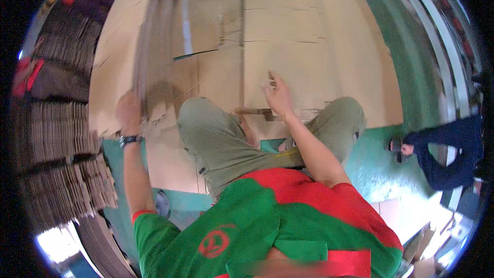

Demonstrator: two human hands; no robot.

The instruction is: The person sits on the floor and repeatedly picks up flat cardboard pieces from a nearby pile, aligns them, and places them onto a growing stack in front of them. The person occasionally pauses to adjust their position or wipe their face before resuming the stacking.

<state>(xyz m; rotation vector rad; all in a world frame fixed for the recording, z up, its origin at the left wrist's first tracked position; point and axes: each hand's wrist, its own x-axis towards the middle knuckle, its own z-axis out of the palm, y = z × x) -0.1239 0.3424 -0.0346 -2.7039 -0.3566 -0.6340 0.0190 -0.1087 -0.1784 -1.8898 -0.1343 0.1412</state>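
Note:
I sit with bent knees at the near edge of large flat cardboard sheets (288,25). My left hand (128,110), smeared by motion and with a dark watch on the wrist, is at the near end of a blurred upright brown cardboard edge (152,51). Its fingers cannot be made out. Over the sheet between my knees, my right hand (278,95) is slightly blurred, its thumb and fingers apart and nothing visible in them. Just below it lies a narrow brown strip (252,111) with a darker end, its kind unclear.
Stacks of folded cardboard (56,134) line the left side. A loose cardboard piece with a dark edge (200,28) lies farther out. At right, another person in dark clothing (442,146) is on the green floor (381,159), near a long pale rail (437,25).

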